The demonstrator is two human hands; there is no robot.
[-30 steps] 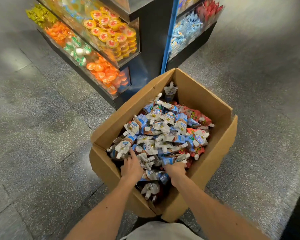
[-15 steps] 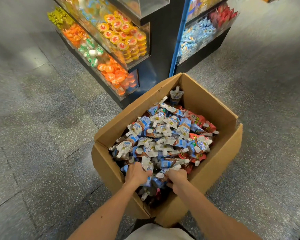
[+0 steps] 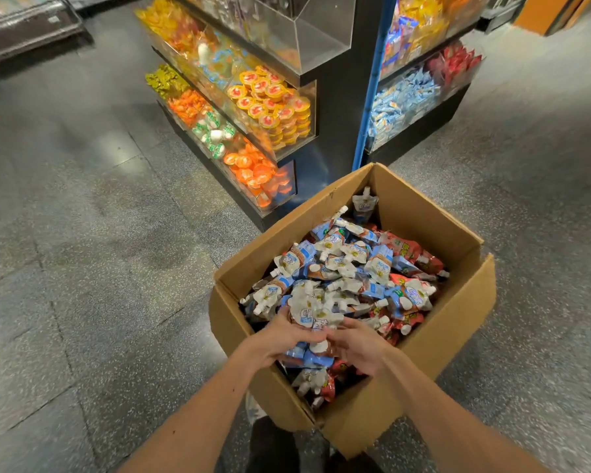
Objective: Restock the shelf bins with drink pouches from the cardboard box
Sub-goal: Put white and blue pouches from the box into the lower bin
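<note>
Our left hand [image 3: 280, 337] and right hand [image 3: 360, 348] together grasp blue-and-white spouted drink pouches [image 3: 307, 314] over the open brown cardboard box [image 3: 458, 322].

Dim overhead light, floor [image 3: 116, 148] glare, wide-angle bending, blurred edges.

Fingertips of the left hand [image 3: 280, 339] and the right hand [image 3: 359, 348] are buried among the drink pouches [image 3: 355, 268] they grip; how many each holds cannot be told. Lower layers in the cardboard box [image 3: 458, 322] lie hidden under the top ones, and the print on the pouches is too small to read. The frame's top edge cuts off the upper shelf bins [image 3: 321, 39], its bottom edge both forearms [image 3: 198, 425]. A dark shape [image 3: 273, 445] at bottom centre, partly behind the box, is unclear.
</note>
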